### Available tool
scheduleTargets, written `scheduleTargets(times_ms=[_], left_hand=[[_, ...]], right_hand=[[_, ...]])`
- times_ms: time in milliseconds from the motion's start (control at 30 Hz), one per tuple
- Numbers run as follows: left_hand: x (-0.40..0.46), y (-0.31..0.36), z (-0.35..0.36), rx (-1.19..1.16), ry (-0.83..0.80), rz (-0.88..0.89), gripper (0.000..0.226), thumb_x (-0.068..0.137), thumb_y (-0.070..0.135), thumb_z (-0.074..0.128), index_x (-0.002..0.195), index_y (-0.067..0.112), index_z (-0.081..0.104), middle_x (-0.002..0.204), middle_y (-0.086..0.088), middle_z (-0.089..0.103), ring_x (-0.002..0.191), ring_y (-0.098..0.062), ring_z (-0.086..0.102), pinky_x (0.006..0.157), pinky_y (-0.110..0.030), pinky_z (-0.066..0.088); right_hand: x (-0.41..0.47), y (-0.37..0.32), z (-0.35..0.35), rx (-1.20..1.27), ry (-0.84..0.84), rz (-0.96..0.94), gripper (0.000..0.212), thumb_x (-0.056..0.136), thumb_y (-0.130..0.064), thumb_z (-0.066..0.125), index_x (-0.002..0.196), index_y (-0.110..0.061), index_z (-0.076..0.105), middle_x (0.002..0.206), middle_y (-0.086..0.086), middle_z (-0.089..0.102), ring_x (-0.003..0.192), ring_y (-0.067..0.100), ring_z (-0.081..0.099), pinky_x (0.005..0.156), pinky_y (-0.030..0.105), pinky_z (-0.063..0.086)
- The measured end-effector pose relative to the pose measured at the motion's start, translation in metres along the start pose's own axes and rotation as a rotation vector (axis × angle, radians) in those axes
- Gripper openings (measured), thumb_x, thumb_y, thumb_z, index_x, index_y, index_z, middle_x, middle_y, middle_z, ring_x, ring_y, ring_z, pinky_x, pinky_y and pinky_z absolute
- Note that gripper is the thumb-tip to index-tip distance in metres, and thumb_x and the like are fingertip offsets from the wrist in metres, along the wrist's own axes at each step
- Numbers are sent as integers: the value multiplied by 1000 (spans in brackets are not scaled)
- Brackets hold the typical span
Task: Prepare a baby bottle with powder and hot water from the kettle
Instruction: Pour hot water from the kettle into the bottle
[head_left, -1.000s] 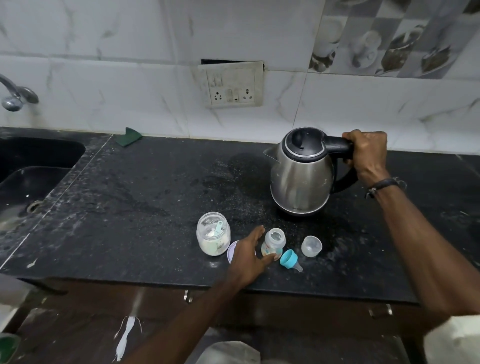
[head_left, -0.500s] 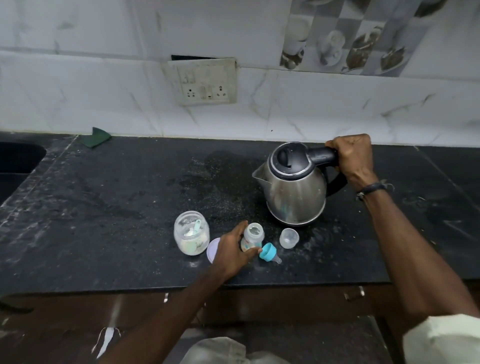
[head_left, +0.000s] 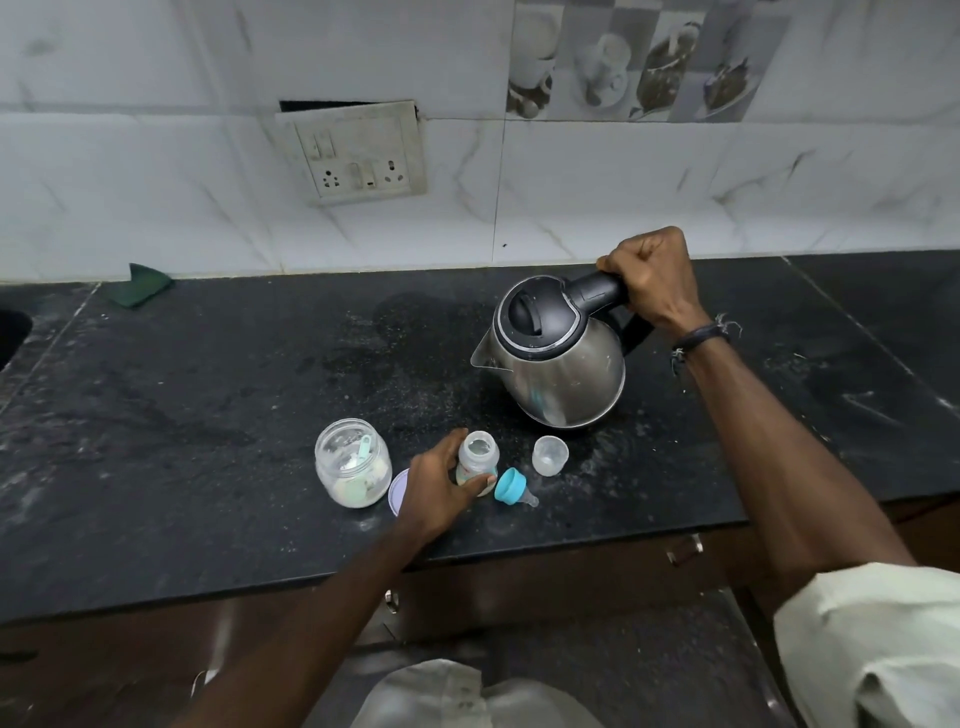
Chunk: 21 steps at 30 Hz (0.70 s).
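Head view: right hand (head_left: 652, 278) clenched round the black handle of the steel electric kettle (head_left: 553, 353); kettle now lifted and tipped slightly, spout toward the small clear baby bottle (head_left: 477, 464); a second ago it sat flat on the black stone counter (head_left: 208, 395); left hand (head_left: 439, 486) has closed on the open, upright bottle, steadying it; pour likely next; glass powder jar (head_left: 353, 462), blue teat ring (head_left: 511, 486), clear cap (head_left: 550, 454) sit beside the bottle.

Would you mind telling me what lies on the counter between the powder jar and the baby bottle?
In the head view, a round lid lies flat there, partly under the left hand gripping the bottle beside the jar.
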<state>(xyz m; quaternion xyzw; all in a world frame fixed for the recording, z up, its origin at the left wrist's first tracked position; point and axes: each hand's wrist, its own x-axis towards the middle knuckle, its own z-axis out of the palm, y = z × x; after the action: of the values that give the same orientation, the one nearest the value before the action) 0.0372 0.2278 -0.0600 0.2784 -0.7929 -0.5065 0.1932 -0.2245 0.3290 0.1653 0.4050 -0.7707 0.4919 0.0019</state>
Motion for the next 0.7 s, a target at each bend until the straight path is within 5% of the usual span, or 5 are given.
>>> scheduleTargets(times_ms=[167,400,533,700], left_hand=[[-1,3,0,10,24,48,58,74,15,87,117,42,58,109,24,69,106,-1,67,96,-34,56],[-1,2,-1,-9,26,45,60,74,15,86,129,20,62,117,8,72,108,-6,68,97,-37,55],[1,1,-1,12,9,51,61,74,16,87,129,19,63,118,8,71,108,-5,68,96,-36,56],[1,1,-2,19,5,54,62,74,21,87,131,20,62,121,6,71,111,-5,67,97,-37,56]], right_hand=[[3,2,-2,-31,-29,-31,49,66,-35,62,45,3,38,48,9,32,52,20,27,47,41,26],[4,-1,-2,-112,-63,-62,34,68,-30,62,38,-20,51,43,11,38,47,17,32,49,27,24],[5,1,1,-197,-73,-84,36,69,-28,63,42,-7,49,45,21,41,48,17,31,50,27,25],[4,3,4,-222,-102,-113,39,68,-29,62,42,-6,44,44,9,35,47,16,29,49,27,24]])
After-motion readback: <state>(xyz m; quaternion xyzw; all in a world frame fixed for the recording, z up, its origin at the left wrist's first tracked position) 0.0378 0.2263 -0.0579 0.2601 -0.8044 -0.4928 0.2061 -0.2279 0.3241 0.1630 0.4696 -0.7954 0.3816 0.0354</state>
